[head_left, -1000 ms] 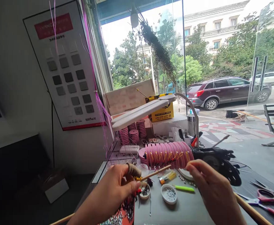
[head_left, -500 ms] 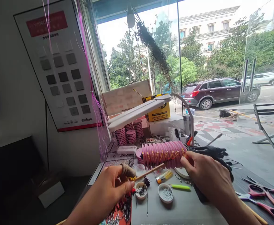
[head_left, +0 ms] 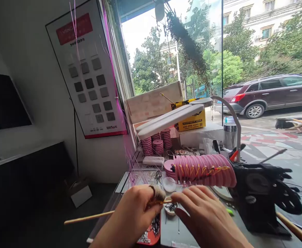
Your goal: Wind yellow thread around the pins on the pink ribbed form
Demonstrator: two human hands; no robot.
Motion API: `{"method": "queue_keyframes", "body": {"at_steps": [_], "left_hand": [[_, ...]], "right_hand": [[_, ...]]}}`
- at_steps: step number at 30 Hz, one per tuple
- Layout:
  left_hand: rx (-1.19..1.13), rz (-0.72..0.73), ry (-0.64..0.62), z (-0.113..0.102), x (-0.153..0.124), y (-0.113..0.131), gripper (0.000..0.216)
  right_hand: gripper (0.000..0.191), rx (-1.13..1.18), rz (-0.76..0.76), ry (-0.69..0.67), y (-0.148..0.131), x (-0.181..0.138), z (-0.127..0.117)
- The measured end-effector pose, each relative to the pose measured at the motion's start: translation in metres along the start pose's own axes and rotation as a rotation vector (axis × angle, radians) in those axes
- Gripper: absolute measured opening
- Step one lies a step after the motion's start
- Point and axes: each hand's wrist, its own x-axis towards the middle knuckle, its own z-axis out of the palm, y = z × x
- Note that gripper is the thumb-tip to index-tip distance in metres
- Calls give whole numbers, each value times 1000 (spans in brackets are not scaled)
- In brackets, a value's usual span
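Head view puts a thin wooden stick (head_left: 89, 217) at the middle of things: it runs nearly level from the lower left, passes through the left hand (head_left: 135, 215), and its tip shows just past the fingers toward the right hand (head_left: 205, 217). The left hand is closed around the stick, thumb wrapped in a fuzzy brown covering, a grip that seems meant to keep the stick steady. The right hand lies flat and loose, fingers spread, fingertips touching or almost touching the stick's tip; it clamps nothing that I can see. Both hands meet low over the table's (head_left: 205, 237) near edge. Under them sit a small dish of dark bits (head_left: 170, 207) and a red tray of beads (head_left: 151, 234). Just beyond, a row of pink discs (head_left: 202, 169) is strung with yellow thread, beside a black machine (head_left: 264, 193). A white lamp arm (head_left: 170, 120) reaches over stacked pink spools (head_left: 156, 142) near the window.
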Motion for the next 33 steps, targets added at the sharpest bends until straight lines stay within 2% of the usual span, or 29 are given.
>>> {"method": "queue_keyframes", "body": {"at_steps": [2,5,7,9,12,15,18,20,24,26,28,31,33], "left_hand": [[117,-22,-6,3,-3,-4,12],[298,6,73,16,-6,-12,16],[382,119,177,26,-5,-19,20],[445,208,262,34,-4,-28,10],[494,182,297,37,-5,-44,10],[531,74,258,29,-12,-63,12],[512,4,249,16,-19,-82,12],[448,-9,288,8,-21,-93,12],[369,11,353,-1,-23,-110,12],[331,1,359,-3,-23,-115,12],[280,-18,373,-5,-22,-119,12],[227,-24,409,-8,-21,-120,12],[220,-39,417,-9,-19,-119,13]], "right_hand": [[21,32,20,-101,-7,-1,18],[20,50,42,-69,-14,-6,35],[16,60,30,-39,-16,-9,40],[15,57,33,-35,-15,-13,42],[19,106,79,-98,-12,-16,47],[20,367,220,-166,-12,-13,51],[26,639,470,-132,-9,-9,48],[35,693,614,-142,-1,-14,43],[43,614,736,-268,26,-47,41],[36,510,719,-293,31,-57,45],[31,451,601,-384,25,-50,55],[28,411,362,-696,4,-6,84],[24,378,348,-733,-9,32,110]]}}
